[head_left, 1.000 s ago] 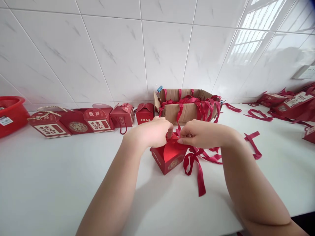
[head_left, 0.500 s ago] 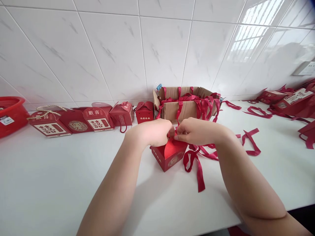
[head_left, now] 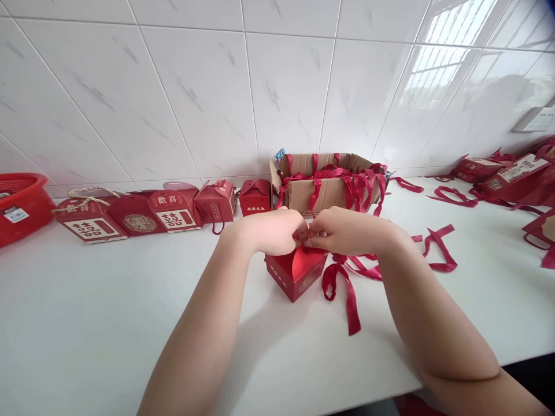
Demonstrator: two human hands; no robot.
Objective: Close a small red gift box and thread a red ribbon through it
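Observation:
A small red box (head_left: 297, 277) stands on the white table with a corner towards me and its curved top flaps folded inwards. My left hand (head_left: 284, 232) is closed at the top of the box, its fingertips curled under and partly hidden. Beside it my right hand (head_left: 336, 231) pinches at the box's top flaps, thumb and fingers together. The two hands nearly touch above the flaps. Just right of the box, a loose dark red ribbon (head_left: 353, 306) curls on the table.
Behind my hands, a cardboard box (head_left: 332, 196) holds red ribbons. Red gift boxes (head_left: 143, 222) line the wall at the left, beside a red plastic basket (head_left: 26, 222). More ribbons (head_left: 444, 263) and red boxes (head_left: 515, 179) lie at the right on the white table (head_left: 108, 323).
The small box has turned slightly under my hands. My fingers have shifted a little at its top. The view has moved slightly.

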